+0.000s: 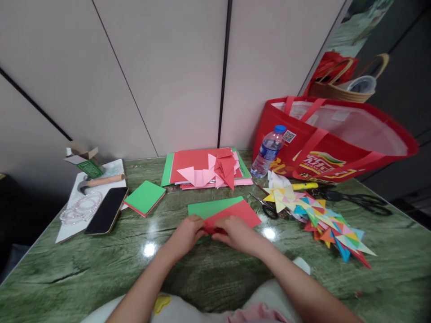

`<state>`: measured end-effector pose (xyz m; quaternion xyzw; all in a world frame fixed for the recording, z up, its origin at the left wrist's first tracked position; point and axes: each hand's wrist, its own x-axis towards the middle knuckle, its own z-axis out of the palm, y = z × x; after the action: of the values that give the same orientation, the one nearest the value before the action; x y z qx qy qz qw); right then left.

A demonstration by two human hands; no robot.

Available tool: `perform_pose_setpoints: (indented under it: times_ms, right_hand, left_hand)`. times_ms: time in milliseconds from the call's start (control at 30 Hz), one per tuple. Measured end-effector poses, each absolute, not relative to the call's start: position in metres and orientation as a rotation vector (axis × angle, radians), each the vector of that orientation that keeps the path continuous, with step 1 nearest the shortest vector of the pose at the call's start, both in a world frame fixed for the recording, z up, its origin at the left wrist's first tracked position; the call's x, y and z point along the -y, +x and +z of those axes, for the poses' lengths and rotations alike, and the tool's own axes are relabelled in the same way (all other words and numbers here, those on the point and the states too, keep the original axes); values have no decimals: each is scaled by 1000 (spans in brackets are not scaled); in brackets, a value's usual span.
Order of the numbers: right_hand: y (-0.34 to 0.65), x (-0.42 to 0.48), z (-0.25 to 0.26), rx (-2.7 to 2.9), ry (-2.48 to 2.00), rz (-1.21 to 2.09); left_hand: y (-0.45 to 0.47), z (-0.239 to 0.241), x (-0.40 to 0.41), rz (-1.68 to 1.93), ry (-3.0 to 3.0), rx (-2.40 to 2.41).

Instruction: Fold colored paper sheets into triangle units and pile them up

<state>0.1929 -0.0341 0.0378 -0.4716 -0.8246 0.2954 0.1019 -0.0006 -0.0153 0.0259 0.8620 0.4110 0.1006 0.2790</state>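
The red-and-green paper (244, 213) is being held directly before the hands, its near part lying between them. It is being pinched by the left hand (191, 229) and the right hand (234, 231) — both partly curled. Leftward, tabletop (170, 217) is being exposed toward a paper stack (144, 197); rightward, room is being bounded by small scissors (264, 204).

The paper (240, 214) in the grip showed red and green. Left of the grip, a square stack (144, 197) was green over red; right of it, folded pieces (318, 215) mixed yellow, blue and orange; behind those, the bag (338, 146) was mostly red.
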Motion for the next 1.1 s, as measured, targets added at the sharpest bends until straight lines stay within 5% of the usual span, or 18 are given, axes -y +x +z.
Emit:
perform_pose_setpoints:
  times_ms: [733,1100]
  right_hand:
    - [196,4,-22,1572,-1482,1529]
    - [198,1,-30,1492,-1453,1547]
  left_hand:
    - [31,24,54,-5,2753,-1226]
    - [37,18,61,-241,2675,-1500]
